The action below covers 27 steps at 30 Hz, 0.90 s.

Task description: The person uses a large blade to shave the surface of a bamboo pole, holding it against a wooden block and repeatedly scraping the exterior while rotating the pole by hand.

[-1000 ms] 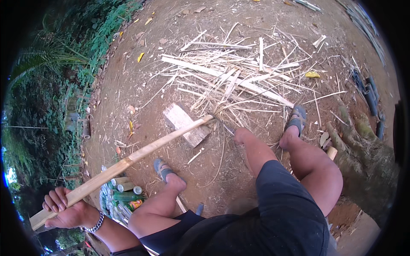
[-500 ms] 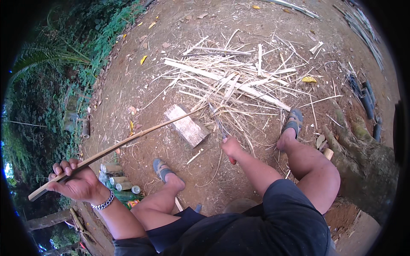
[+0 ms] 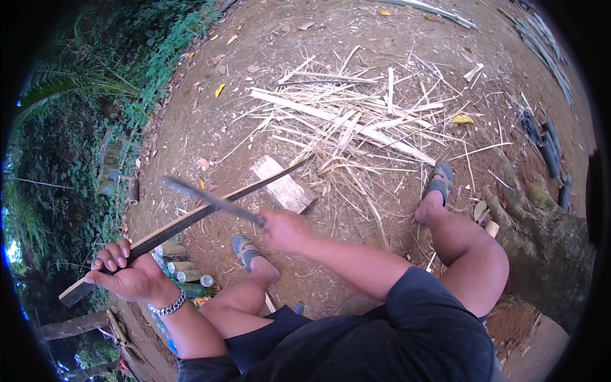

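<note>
My left hand [image 3: 137, 278] is closed round the near end of a long split-bamboo strip [image 3: 172, 229], thumb on one side and fingers on the other. The strip slopes away to the right, its thin far end over a pale wooden block [image 3: 284, 186] on the ground. In my right hand [image 3: 286, 231] is a long-bladed knife [image 3: 194, 193], its handle mostly hidden by my fist. The slightly blurred blade points left and crosses the strip in view beyond my left hand; whether it touches, I cannot tell.
A heap of pale strips and shavings [image 3: 350, 124] lies ahead. My sandalled feet are planted apart. Glass bottles [image 3: 188, 275] stand by my left leg, a thick tree root [image 3: 547, 235] rises at right, and dark tube pieces [image 3: 548, 156] lie beyond it.
My right hand has swung the knife up and left, from beside the shavings to across the strip. The strip has turned to show more of its dark side.
</note>
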Tool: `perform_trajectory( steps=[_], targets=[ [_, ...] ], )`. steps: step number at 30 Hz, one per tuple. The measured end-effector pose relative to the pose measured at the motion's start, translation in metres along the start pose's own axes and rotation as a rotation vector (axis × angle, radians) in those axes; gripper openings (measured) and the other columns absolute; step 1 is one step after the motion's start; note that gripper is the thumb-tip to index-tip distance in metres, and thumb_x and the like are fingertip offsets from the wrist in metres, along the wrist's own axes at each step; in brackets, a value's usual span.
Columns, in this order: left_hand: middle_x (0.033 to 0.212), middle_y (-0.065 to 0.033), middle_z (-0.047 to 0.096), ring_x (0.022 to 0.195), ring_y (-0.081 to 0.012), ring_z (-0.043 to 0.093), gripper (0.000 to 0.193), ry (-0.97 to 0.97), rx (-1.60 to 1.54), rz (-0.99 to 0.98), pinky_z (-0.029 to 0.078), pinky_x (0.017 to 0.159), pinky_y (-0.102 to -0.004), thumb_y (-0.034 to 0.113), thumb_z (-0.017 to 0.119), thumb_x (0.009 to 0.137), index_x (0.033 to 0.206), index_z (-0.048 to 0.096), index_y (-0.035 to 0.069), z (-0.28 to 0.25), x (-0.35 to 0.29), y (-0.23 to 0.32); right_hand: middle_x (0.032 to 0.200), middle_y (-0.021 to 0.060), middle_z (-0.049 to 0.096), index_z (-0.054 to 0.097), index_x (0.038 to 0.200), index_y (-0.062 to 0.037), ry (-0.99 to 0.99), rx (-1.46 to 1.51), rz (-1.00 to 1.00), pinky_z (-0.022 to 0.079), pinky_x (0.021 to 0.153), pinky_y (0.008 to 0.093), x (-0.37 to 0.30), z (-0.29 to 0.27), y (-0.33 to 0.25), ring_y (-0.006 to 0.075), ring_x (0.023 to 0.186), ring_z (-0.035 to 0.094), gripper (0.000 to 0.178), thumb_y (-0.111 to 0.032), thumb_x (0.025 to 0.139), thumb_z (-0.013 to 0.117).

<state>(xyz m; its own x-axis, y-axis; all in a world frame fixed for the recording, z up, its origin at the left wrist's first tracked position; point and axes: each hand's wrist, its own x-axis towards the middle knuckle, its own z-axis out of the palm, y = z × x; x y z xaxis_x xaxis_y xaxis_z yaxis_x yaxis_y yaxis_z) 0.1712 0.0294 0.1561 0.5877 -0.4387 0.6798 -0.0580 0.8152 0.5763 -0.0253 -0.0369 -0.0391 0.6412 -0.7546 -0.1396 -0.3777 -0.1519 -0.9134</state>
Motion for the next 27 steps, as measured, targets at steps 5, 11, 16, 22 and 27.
perform_trajectory(
  steps=[5,11,16,22,27],
  targets=[
    [0.063,0.0048,0.043,0.056,-0.007,0.041,0.035,-0.033,0.01,-0.01,0.035,0.055,-0.0232,0.044,0.056,0.092,0.076,0.054,0.013,0.0,-0.004,0.003,0.096,0.0182,0.065,0.057,0.114,-0.0012,0.021,0.046,0.404,0.052,0.08,0.0418,0.027,-0.002,0.124,0.0321,0.088,0.065,0.036,-0.014,0.081,0.06],
    [0.063,0.0049,0.043,0.056,-0.0073,0.041,0.032,0.001,0.041,0.013,0.037,0.057,-0.0235,0.041,0.055,0.093,0.077,0.055,0.013,0.008,-0.003,-0.004,0.099,0.0187,0.065,0.058,0.111,-0.0013,-0.069,-0.078,0.177,0.051,0.083,0.0429,0.024,-0.006,0.065,0.0322,0.092,0.065,0.031,-0.014,0.084,0.059],
    [0.063,0.0045,0.042,0.055,-0.0065,0.04,0.032,0.006,0.021,-0.004,0.038,0.055,-0.0224,0.042,0.057,0.092,0.078,0.056,0.013,0.016,0.012,-0.02,0.105,0.0185,0.065,0.06,0.11,-0.0029,-0.007,-0.194,0.499,0.052,0.082,0.0426,0.056,-0.025,0.209,0.0312,0.093,0.065,0.026,-0.015,0.088,0.056],
    [0.063,0.0032,0.041,0.056,-0.0086,0.041,0.032,0.031,0.107,0.024,0.038,0.056,-0.0235,0.039,0.054,0.094,0.078,0.054,0.012,0.011,0.025,-0.02,0.089,0.0131,0.065,0.058,0.115,-0.0066,-0.058,-0.197,0.115,0.055,0.074,0.0371,0.042,-0.015,0.115,0.0251,0.084,0.066,0.03,-0.012,0.085,0.054],
    [0.064,0.0018,0.038,0.057,-0.0104,0.038,0.031,0.018,0.01,-0.046,0.038,0.057,-0.024,0.035,0.054,0.095,0.077,0.046,0.011,0.017,0.035,-0.042,0.096,0.0192,0.066,0.061,0.108,-0.0049,-0.113,-0.273,0.505,0.053,0.08,0.0411,0.055,-0.025,0.334,0.0321,0.09,0.066,0.031,-0.009,0.078,0.06]
  ],
)
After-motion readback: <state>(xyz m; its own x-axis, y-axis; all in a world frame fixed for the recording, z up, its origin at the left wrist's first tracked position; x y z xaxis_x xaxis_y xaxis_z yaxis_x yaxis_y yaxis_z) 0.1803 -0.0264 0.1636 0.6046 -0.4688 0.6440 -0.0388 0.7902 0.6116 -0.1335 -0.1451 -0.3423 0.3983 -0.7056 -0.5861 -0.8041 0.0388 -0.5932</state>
